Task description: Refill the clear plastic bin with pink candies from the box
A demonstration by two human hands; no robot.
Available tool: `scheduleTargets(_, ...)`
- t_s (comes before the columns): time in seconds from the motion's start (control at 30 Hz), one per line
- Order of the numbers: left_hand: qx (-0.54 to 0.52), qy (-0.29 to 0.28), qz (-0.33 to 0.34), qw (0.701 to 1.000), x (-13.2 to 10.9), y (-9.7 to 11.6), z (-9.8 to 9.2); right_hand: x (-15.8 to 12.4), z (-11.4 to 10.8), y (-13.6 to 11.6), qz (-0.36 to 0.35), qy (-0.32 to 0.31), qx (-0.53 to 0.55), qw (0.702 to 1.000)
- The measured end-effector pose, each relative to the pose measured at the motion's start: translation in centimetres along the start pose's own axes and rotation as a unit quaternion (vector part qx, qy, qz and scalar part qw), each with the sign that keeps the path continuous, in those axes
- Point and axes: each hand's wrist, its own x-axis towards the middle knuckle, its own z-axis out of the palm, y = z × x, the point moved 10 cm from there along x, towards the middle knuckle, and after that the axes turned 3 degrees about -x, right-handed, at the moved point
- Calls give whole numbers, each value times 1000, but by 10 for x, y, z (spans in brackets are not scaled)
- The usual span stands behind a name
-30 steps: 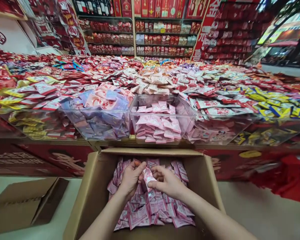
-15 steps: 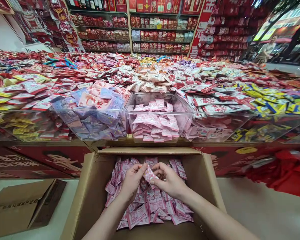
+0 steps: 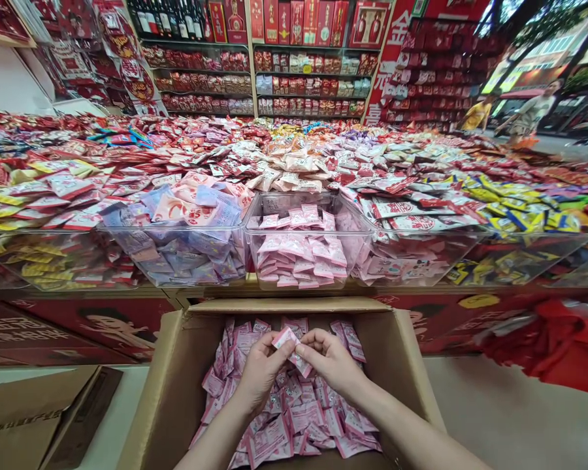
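Observation:
Both hands meet over an open cardboard box (image 3: 174, 385) and hold one small pink candy packet (image 3: 287, 337) between them. My left hand (image 3: 259, 372) pinches its left side with the thumb on top. On the right side, the thumb and fingers of my right hand (image 3: 330, 359) are closed on the same packet. Beneath, many similar pink packets (image 3: 272, 440) lie loose in the box, partly hidden by my hands and forearms. Just beyond the box's far flap stands a clear plastic bin (image 3: 255, 258) with neat rows of pink packets (image 3: 306, 248).
Clear bins of purple packets (image 3: 186, 251) and red-and-white packets (image 3: 411, 209) flank the middle bin. Another cardboard box (image 3: 24, 411) stands on the floor at left; red cloth (image 3: 553, 346) hangs at right. Two people (image 3: 534, 111) are in the far right background.
The packet has turned between my fingers, and my right thumb now presses nearer its middle. The view has tilted up slightly. A person in yellow has appeared at the far right.

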Motion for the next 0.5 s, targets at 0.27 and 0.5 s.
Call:
scheduleTargets(0.27, -1, 16, 12, 1000, 3, -2, -4, -4, -1, -18, -40, -4, -60, 997)
scheduleTargets(0.5, 13, 3, 1, 1000, -1, 1, 0, -2, -3, -13, -39, 4, -53, 998)
